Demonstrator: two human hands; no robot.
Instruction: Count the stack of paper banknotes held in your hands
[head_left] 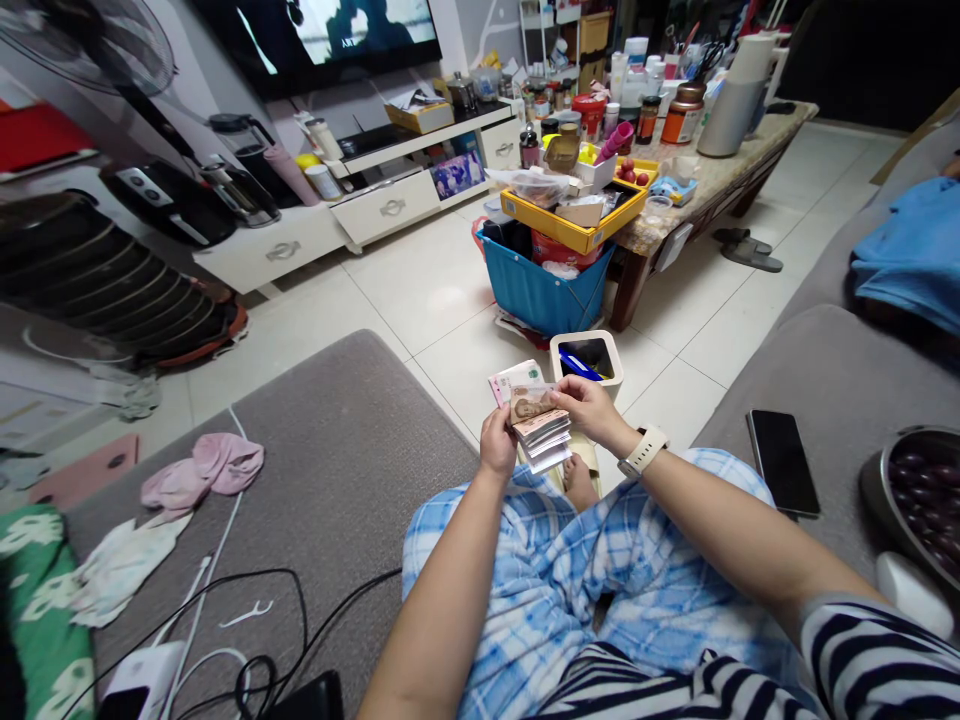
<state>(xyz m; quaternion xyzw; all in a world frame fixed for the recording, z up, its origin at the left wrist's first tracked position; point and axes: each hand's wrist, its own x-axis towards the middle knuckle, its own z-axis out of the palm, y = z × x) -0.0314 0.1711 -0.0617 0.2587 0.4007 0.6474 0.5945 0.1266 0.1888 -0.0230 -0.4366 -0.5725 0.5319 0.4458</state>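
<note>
My left hand (498, 440) is closed around the left side of a stack of banknotes (543, 440), held above my knees. The stack is folded, with several layered edges facing me. A brownish banknote (531, 402) lies on top, and my right hand (589, 408) pinches its right end between thumb and fingers. Behind it, a pinkish-white banknote (514, 378) sticks out at the upper left. A pale watch (643, 452) is on my right wrist. Just beyond the hands stands a cream bin (616, 372) with a blue wrapper inside.
A blue basket (540, 290) with a yellow tray (570, 228) on it stands beside the crowded coffee table (784, 120). To my right lie a phone (782, 462) and a bowl of dark fruit (924, 500). Cables (289, 640) and a pink cloth (206, 470) rest on the left seat.
</note>
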